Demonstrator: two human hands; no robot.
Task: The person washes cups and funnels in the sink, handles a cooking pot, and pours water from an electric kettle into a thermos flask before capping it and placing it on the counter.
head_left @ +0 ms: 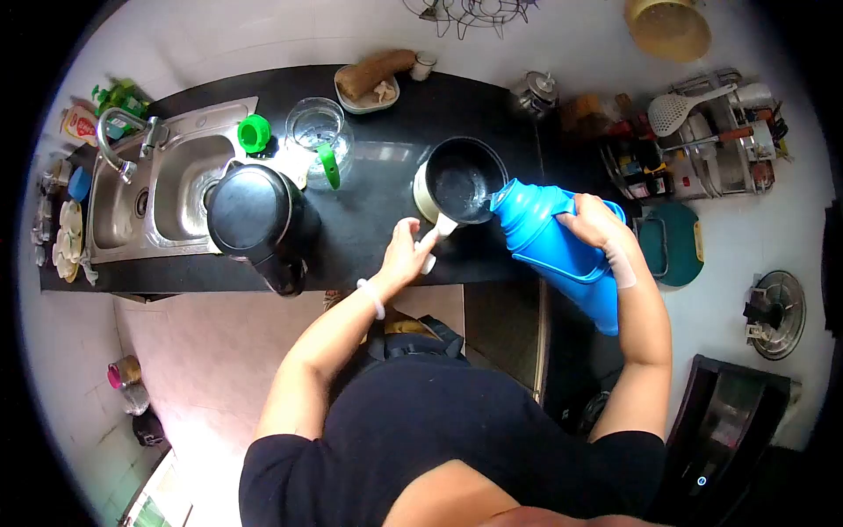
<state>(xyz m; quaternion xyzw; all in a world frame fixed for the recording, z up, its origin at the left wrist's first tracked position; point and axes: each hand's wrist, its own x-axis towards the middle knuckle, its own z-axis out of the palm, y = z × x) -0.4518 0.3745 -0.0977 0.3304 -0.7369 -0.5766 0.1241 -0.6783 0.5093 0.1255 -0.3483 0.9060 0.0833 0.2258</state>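
Note:
A saucepan (pixel 425 191) with a cream outside and dark inside stands on the black counter. My left hand (pixel 406 256) is closed around its pale handle (pixel 445 226), which points toward me. My right hand (pixel 595 221) grips the handle of a large blue thermos flask (pixel 553 235). The flask is tilted, its mouth at the saucepan's right rim. Clear liquid shows at the mouth and inside the pan.
Left of the saucepan stand a black electric kettle (pixel 249 211), a glass jug (pixel 318 125) and its green lid (pixel 255 133). Further left is a double steel sink (pixel 180 189). A dish (pixel 369 105) sits by the back wall. A utensil rack (pixel 702 149) is at right.

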